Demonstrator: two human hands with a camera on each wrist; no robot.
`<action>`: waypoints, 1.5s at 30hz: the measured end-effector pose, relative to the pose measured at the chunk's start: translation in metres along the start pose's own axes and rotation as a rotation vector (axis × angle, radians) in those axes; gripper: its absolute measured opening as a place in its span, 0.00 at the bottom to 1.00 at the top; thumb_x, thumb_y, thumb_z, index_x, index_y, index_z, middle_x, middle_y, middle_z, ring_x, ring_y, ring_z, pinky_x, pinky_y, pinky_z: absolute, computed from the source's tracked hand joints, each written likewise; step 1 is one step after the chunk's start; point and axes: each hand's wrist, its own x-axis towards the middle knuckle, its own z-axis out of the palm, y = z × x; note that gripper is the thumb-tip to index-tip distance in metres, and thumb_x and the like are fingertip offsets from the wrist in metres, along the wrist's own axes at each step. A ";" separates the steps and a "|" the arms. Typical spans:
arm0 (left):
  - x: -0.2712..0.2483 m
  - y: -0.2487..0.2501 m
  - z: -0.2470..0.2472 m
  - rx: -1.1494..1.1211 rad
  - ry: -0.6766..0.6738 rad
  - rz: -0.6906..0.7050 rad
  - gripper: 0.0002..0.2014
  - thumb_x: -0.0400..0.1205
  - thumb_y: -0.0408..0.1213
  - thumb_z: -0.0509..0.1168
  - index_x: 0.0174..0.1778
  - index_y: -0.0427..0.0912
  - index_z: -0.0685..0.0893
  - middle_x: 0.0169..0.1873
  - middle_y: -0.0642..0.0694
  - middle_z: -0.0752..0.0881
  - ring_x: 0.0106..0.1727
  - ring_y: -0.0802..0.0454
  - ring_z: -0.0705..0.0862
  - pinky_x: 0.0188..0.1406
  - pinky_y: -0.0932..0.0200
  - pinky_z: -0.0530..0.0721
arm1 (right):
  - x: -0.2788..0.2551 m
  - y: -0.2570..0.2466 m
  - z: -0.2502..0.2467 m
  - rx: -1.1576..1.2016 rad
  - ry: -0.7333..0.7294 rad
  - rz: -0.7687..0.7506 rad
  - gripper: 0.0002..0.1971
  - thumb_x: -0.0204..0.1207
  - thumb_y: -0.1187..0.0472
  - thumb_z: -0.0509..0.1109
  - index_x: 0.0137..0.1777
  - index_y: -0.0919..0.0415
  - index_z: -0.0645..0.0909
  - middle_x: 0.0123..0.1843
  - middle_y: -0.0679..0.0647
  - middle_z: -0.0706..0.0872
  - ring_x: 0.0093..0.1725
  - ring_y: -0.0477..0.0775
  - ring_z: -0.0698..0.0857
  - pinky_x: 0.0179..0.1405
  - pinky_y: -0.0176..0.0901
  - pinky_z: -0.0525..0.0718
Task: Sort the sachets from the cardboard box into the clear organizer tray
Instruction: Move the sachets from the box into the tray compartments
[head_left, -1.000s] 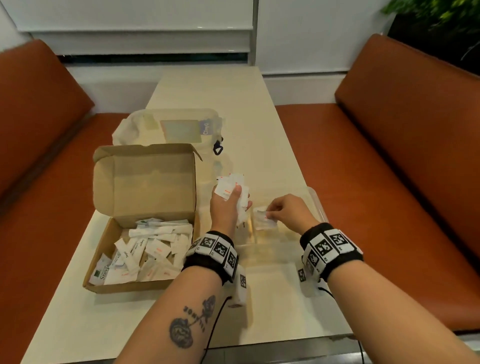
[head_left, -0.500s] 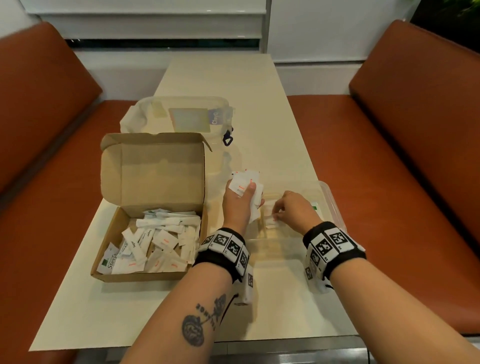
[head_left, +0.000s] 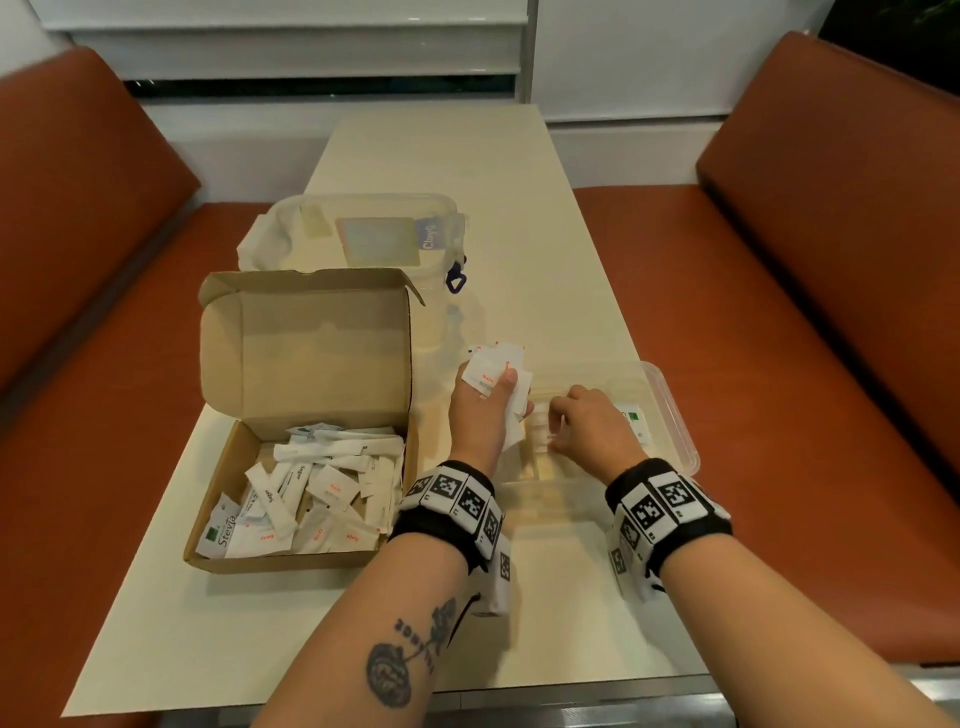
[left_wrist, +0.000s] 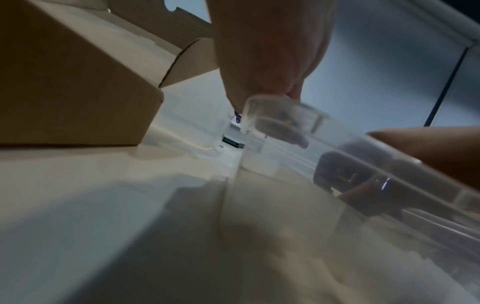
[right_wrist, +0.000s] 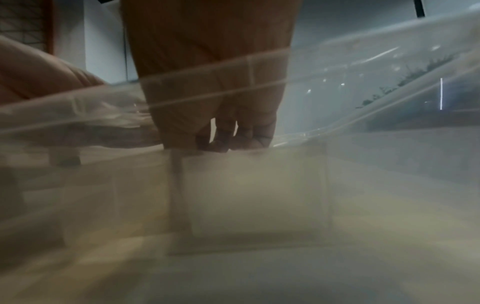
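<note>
The open cardboard box (head_left: 306, 364) sits at the table's left with several white sachets (head_left: 322, 493) piled inside. Just right of the box, my left hand (head_left: 491, 400) grips a bunch of white sachets (head_left: 493, 366), held upright at the left end of the clear organizer tray (head_left: 675, 415). My right hand (head_left: 563, 426) reaches down into a tray compartment, with its fingers (right_wrist: 249, 135) curled on a white sachet (head_left: 541, 435). A green-marked sachet (head_left: 631, 418) lies in the tray further right. In the left wrist view the tray's corner (left_wrist: 272, 107) crosses in front of my left hand (left_wrist: 270, 51).
A clear lidded container (head_left: 363, 234) with a blue clip (head_left: 456, 280) stands behind the box. Orange benches (head_left: 805, 364) run along both sides of the cream table (head_left: 441, 156). The table's near edge lies under my forearms.
My right hand has carried its sachet forward and down into the tray compartment. My left hand still holds its bunch in about the same place. The view has tilted slightly.
</note>
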 end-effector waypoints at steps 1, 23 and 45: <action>0.000 0.000 0.000 0.008 -0.004 0.003 0.16 0.82 0.27 0.65 0.66 0.37 0.74 0.52 0.37 0.82 0.45 0.42 0.83 0.35 0.50 0.87 | 0.000 -0.001 0.001 0.002 0.014 -0.001 0.03 0.70 0.64 0.72 0.43 0.61 0.81 0.42 0.50 0.73 0.48 0.53 0.73 0.40 0.40 0.71; 0.002 0.001 -0.004 0.024 -0.177 -0.087 0.18 0.84 0.26 0.62 0.70 0.33 0.71 0.63 0.25 0.79 0.50 0.38 0.82 0.39 0.46 0.84 | 0.015 -0.023 -0.028 0.834 0.272 0.205 0.03 0.73 0.62 0.74 0.42 0.61 0.87 0.37 0.51 0.87 0.36 0.44 0.82 0.43 0.40 0.83; 0.005 -0.003 -0.005 0.087 -0.029 -0.024 0.16 0.81 0.28 0.66 0.64 0.38 0.75 0.57 0.31 0.82 0.52 0.32 0.83 0.47 0.36 0.86 | 0.007 -0.001 -0.033 0.502 0.190 0.133 0.08 0.80 0.70 0.60 0.46 0.60 0.79 0.42 0.55 0.82 0.33 0.54 0.83 0.21 0.35 0.83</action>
